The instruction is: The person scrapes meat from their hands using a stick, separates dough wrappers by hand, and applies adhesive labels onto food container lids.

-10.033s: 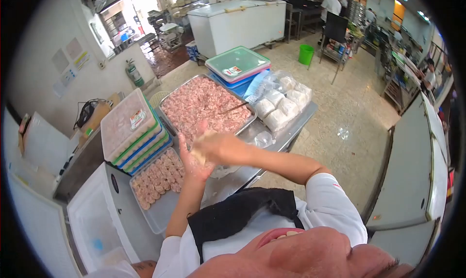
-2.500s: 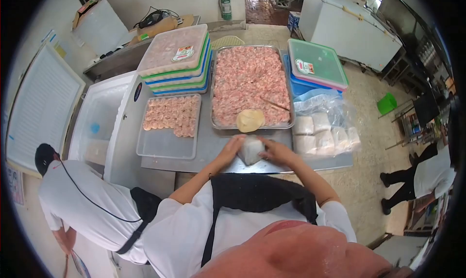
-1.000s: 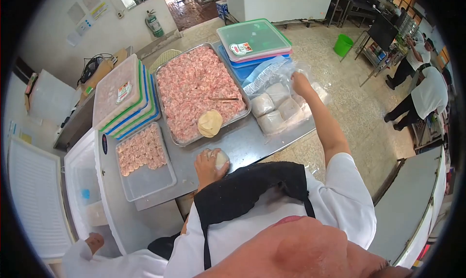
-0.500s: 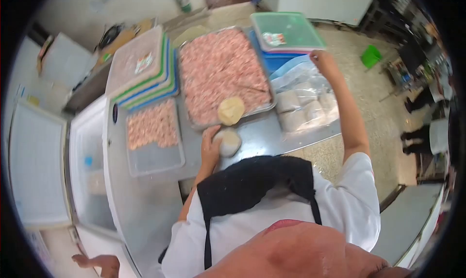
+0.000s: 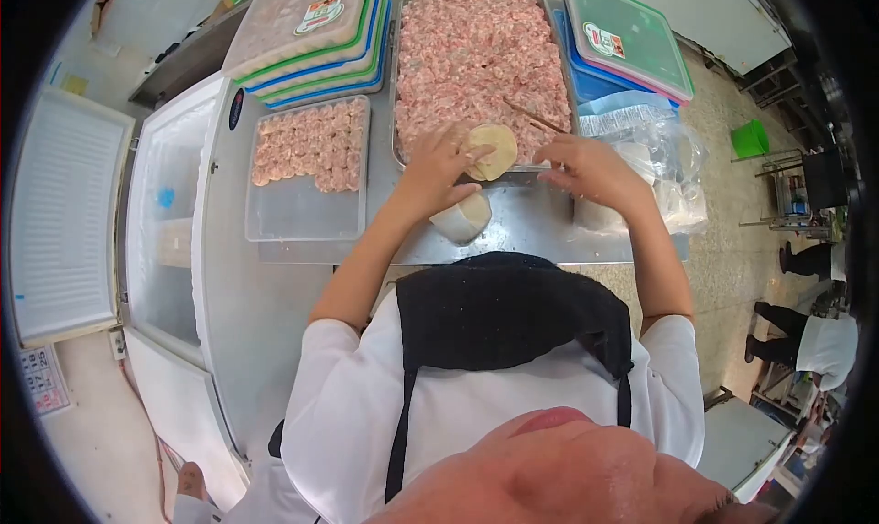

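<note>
Here's the left hand (image 5: 441, 169), fingers spread and thumb standing apart, its fingertips on the pale round wrappers (image 5: 497, 154) at the near edge of the meat tray (image 5: 396, 112). Over to the right hand (image 5: 593, 169), fingers loosely bent and nothing visible in its grasp, just beside those wrappers! Below, a white block (image 5: 463, 219) sits on the metal surface (image 5: 522, 220) by the left thumb, with the filled plastic bag (image 5: 682, 190) off to the right.

Light is bright — the steel table (image 5: 540, 231) shines, edges bow.
</note>
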A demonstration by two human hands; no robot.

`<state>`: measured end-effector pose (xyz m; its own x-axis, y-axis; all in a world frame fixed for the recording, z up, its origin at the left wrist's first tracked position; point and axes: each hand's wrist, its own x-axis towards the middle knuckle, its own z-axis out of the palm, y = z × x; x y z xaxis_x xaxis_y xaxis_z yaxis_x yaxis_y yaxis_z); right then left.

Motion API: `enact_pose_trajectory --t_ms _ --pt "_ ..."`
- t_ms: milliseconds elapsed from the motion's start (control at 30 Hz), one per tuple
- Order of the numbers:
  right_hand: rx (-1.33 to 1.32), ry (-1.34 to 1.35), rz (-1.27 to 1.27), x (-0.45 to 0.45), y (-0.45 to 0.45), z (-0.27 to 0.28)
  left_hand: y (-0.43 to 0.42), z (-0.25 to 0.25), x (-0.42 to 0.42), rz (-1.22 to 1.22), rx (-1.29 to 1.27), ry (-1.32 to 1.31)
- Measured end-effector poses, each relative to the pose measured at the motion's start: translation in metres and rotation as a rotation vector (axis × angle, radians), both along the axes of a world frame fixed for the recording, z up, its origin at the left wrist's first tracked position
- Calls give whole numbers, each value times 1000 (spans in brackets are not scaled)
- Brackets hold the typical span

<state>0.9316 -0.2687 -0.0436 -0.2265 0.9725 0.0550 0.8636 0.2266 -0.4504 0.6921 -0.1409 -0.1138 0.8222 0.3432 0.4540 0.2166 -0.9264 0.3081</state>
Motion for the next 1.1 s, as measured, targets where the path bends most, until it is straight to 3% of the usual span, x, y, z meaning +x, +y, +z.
enact_pose_trajectory --t_ms 133,233,433,500,633,733,833,933,1033,1100 --pt "49 87 -113 8 -2 4 16 -23 13 -90 47 63" --pt "20 90 -125 9 -4 2 35 -34 20 -164 -93 56" --pt "103 137 -203 0 -5 -8 57 -22 29 19 -142 -253" --pt "213 227 -304 -18 -2 -4 47 5 20 -4 -418 -189" --pt "220 706 -239 -50 8 -22 16 37 8 -133 -799 -110" --pt "-102 738 -229 -42 10 -40 4 32 2 -61 -705 7" --pt "-4 649 -249 -33 -2 -42 -6 12 -4 -100 -653 -347" --pt "-52 526 -311 -13 -22 -32 -6 -9 -21 82 -634 -238" --pt "-167 414 -316 6 -41 -29 3 -33 -4 146 -82 -129" --pt "-234 386 -315 10 -49 -27 7 -38 20 172 -86 -107"
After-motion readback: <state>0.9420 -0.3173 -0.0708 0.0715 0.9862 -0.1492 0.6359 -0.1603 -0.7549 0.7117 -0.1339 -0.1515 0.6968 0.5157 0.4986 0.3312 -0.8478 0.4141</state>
